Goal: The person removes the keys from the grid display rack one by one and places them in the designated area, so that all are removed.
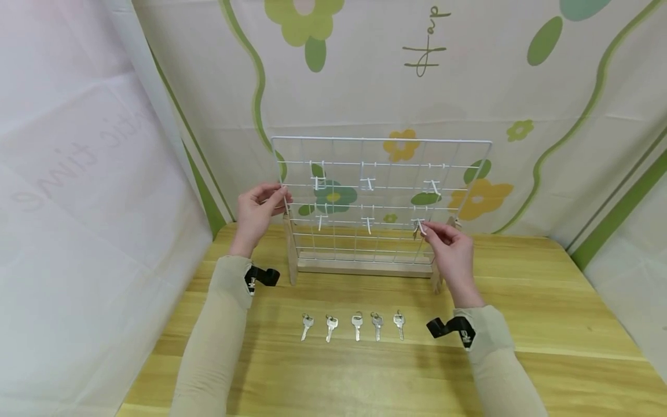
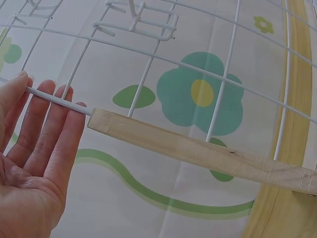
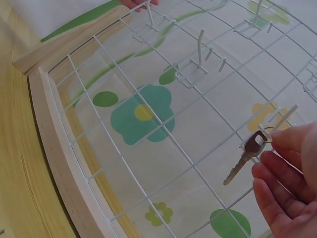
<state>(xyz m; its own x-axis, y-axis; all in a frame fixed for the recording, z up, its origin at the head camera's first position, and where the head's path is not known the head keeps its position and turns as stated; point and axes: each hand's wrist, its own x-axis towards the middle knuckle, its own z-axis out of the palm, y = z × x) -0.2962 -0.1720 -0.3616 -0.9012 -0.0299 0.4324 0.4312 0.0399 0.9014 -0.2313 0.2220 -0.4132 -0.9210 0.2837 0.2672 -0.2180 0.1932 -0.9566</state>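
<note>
A white wire grid rack point(image 1: 333, 138) stands upright on a wooden base point(image 1: 365, 267), with white hooks in two rows. My left hand point(image 1: 259, 211) holds the rack's left edge wire between thumb and fingers, just above the wooden upright point(image 2: 148, 136). At the lower right hook point(image 1: 421, 227), my right hand point(image 1: 452, 255) pinches a silver key point(image 3: 253, 145) by its small ring. The ring is right at that hook, and the key's blade hangs down in front of the grid. Thumb and index finger partly cover the ring in the right wrist view.
Several silver keys with rings lie in a row on the wooden table before the rack, among them a leftmost key point(image 1: 307, 326) and a rightmost key point(image 1: 399, 325). A flower-patterned cloth point(image 1: 344, 92) hangs behind the rack. The other hooks, such as the upper left hook point(image 1: 317, 182), hold nothing.
</note>
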